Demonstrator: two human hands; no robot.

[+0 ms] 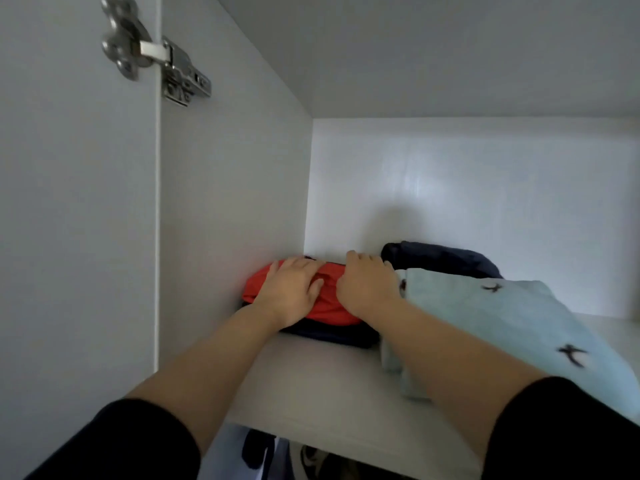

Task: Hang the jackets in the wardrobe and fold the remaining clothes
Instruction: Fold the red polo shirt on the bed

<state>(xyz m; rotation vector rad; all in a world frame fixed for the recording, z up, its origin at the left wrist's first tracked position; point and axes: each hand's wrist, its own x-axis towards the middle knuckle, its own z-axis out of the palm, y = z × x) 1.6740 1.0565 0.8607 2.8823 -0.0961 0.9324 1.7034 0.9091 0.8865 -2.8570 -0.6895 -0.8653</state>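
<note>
The person is reaching into the wardrobe with both arms, black sleeves (pixel 121 445) pushed up past the elbows. Both hands are pressing down on a red garment (pixel 325 308) that is lying in the back left corner of the shelf (pixel 311 393), up against the side wall (pixel 235 168).

The left hand (pixel 291 289) is lying flat on the red cloth, fingers spread wide and holding nothing. The right hand (pixel 367 285) is resting just beside it, its fingers (pixel 360 258) close together and a little bent over the far edge of the bundle, pushing rather than pinching.

The red garment is sitting on top of a folded navy piece (pixel 332 336). Just to the right a pale blue garment (pixel 502 323) with small dark bird prints is lying touching the right forearm, and behind it a dark garment (pixel 443 259) is sitting against the back wall.

The door (pixel 69 202) is standing open at the left, its metal hinge (pixel 156 53) showing near the top. Under the shelf, bits of hanging clothes (pixel 256 448) are showing.
</note>
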